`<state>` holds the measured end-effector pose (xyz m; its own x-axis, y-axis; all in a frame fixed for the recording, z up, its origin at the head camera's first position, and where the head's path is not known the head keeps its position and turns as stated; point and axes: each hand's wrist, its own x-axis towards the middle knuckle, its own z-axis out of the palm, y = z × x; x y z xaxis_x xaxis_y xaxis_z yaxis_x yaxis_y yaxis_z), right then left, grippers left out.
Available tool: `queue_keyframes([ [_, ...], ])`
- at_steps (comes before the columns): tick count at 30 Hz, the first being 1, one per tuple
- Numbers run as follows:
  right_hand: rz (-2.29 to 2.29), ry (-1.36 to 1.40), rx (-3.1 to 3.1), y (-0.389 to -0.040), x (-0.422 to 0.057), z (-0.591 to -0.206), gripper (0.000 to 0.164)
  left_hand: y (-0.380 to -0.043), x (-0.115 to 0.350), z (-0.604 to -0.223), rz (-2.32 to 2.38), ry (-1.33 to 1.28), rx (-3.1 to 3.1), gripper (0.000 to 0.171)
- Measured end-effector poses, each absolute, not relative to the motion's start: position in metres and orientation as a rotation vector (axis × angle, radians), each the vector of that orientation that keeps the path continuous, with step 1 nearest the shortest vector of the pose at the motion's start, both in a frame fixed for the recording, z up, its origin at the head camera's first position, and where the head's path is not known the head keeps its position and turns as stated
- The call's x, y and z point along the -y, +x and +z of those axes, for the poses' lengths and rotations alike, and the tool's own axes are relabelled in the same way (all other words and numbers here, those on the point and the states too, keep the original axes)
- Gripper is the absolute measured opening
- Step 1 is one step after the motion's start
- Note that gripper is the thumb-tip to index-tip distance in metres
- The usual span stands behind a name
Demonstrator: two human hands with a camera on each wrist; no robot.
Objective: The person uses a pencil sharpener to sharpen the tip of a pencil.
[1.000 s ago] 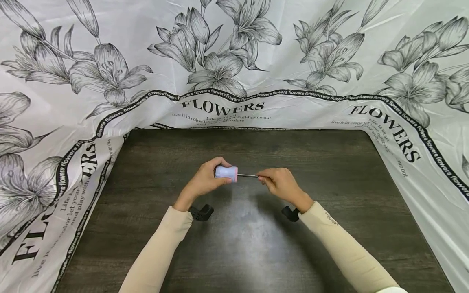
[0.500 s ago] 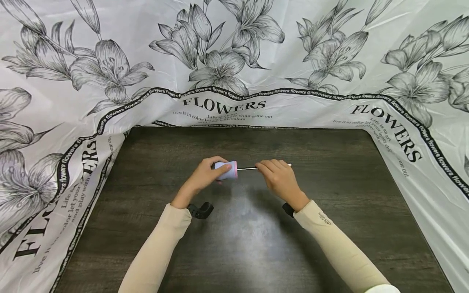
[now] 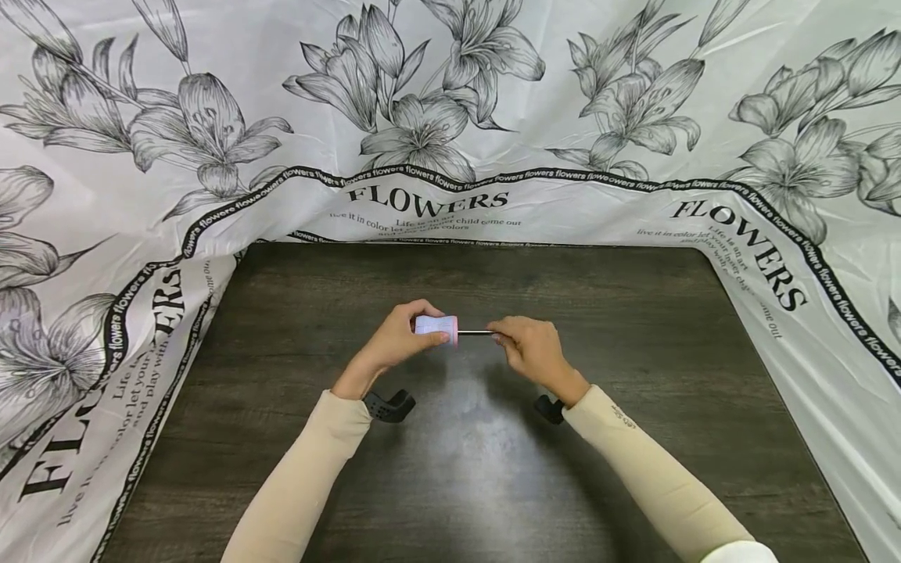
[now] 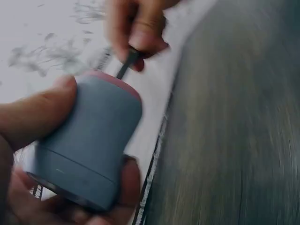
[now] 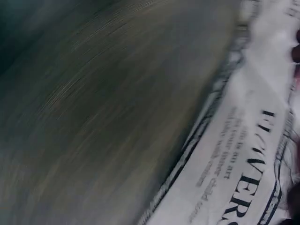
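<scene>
My left hand (image 3: 393, 338) grips a lavender, waisted pencil sharpener (image 3: 433, 325) with a pink rim, thumb on one side and fingers around the other. Out of its pink end runs a thin, dark, shiny pencil (image 3: 475, 333). My right hand (image 3: 532, 344) pinches that pencil a short way from the rim, and its far end is hidden by the hand. Both things are held above the table. In the left wrist view the sharpener (image 4: 91, 129) fills the lower left, with a seam near its base. The right wrist view is blurred and shows only dark fingers (image 5: 296, 54) at its edge.
Beneath the hands lies a dark wood-grain table (image 3: 464, 485). White cloth (image 3: 605, 211) printed with flowers and lettering borders its back and sides. Black wrist mounts (image 3: 391, 407) stick out below both wrists.
My right hand has turned over and back around the pencil, whose pale far end showed beyond it half a second ago. My left hand keeps hold of the sharpener, which has tilted slightly.
</scene>
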<state>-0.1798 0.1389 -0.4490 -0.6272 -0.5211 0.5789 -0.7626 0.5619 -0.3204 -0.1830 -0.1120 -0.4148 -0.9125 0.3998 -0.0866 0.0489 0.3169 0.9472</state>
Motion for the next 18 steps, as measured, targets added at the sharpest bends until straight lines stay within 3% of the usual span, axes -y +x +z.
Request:
queue_keyframes([
  [4,1.337,0.935,2.744,-0.182,-0.143,-0.435,0.015,-0.178,0.107,-0.417,1.56,0.61,-2.5,0.037],
  [7,1.448,0.879,2.877,-0.184,-0.146,-0.428,0.018,-0.175,0.106,-0.421,1.562,0.664,-2.575,0.04],
  [18,0.457,0.954,2.254,-0.179,-0.138,-0.441,0.018,-0.179,0.112,-0.417,1.524,0.353,-2.47,0.036],
])
